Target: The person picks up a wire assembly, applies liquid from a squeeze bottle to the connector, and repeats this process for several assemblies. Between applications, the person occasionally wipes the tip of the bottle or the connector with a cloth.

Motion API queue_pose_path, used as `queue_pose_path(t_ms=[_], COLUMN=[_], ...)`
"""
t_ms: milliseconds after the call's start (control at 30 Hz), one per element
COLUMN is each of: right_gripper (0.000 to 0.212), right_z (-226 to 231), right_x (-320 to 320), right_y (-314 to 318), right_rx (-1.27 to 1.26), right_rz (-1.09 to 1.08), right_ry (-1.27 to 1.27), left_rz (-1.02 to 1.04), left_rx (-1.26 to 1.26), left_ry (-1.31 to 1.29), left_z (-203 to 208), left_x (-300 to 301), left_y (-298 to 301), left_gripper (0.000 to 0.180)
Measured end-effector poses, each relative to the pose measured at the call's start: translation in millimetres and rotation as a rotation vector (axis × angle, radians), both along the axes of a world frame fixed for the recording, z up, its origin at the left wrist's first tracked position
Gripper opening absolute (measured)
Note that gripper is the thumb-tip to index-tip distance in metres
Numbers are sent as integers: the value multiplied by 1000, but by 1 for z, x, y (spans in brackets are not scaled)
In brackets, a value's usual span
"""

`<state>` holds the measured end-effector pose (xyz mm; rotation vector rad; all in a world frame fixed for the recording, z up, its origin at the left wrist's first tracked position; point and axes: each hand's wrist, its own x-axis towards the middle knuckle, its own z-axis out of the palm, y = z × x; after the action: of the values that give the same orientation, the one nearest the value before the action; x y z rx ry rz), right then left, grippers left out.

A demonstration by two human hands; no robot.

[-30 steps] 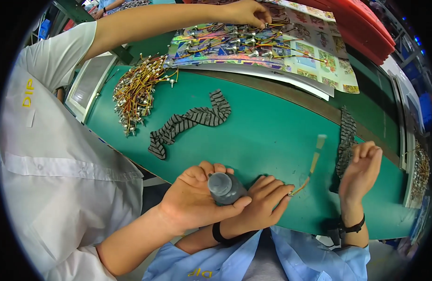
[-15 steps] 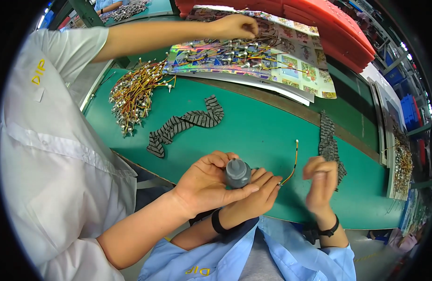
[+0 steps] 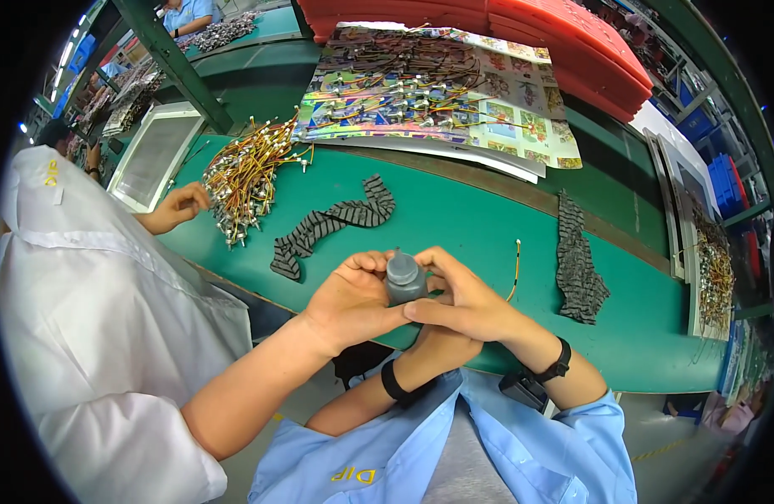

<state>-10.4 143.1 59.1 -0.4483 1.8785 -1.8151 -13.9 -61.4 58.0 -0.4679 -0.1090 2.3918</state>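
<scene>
A dark grey squeeze bottle (image 3: pixel 405 281) stands upright between a co-worker's hand (image 3: pixel 346 301) and my right hand (image 3: pixel 467 304). My right hand's thumb and fingers are closed around the bottle's right side, while the co-worker's fingers still touch its left side. My left hand (image 3: pixel 441 346) lies beneath, its fingers hidden behind my right hand. A thin wire lead (image 3: pixel 517 267) with a small white connector at its top shows beyond my right wrist; its lower end is hidden. Both my wrists wear black bands.
On the green table (image 3: pixel 454 223) lie two striped grey cloth strips (image 3: pixel 336 220) (image 3: pixel 578 265). A heap of wired parts (image 3: pixel 240 185) is at left, beside the co-worker's other hand (image 3: pixel 178 208). More wired parts cover a printed sheet (image 3: pixel 521 118). Red trays (image 3: pixel 563 46) are stacked behind.
My right hand has come left from beside the wire lead and closed on the bottle. The co-worker's other arm has drawn back from the printed sheet to the heap.
</scene>
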Motion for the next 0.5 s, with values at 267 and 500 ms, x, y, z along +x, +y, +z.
queue_pose_path(t_ms=[267, 500], right_gripper=[50, 48], right_z=[-3, -1], right_x=[-3, 11], right_y=[-5, 21], right_rx=[189, -150], right_rz=[122, -159], right_ry=[105, 212], left_rz=[-19, -26], left_rx=[156, -217], left_ry=[-147, 117], left_z=[2, 6], left_x=[15, 7], left_y=[-10, 26], left_gripper=[44, 46])
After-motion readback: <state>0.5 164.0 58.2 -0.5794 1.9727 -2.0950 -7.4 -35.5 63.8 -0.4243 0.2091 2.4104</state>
